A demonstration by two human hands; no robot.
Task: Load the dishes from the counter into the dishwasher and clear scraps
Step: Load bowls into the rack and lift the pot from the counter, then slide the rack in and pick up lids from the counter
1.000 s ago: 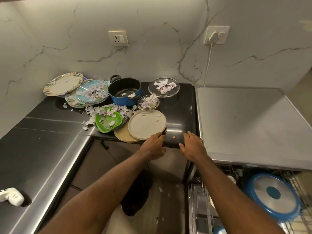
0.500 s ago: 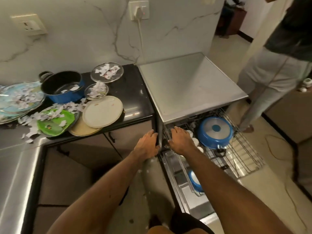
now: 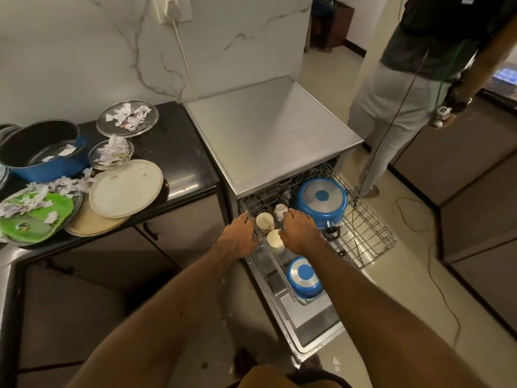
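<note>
Having left the tabletop [image 3: 179, 152] for the upper rack [image 3: 363, 233] at centre frame, the left hand [image 3: 237, 238] curls on its rim, while the right hand's [image 3: 300, 233] grip is unreadable, so the plates [image 3: 126, 189] at left wait unloaded.

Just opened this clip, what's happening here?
The person's left hand and right hand are on the front of the dishwasher's extended upper rack, which holds cups and an upturned blue pot. On the counter, a green plate and a second pot carry paper scraps.
</note>
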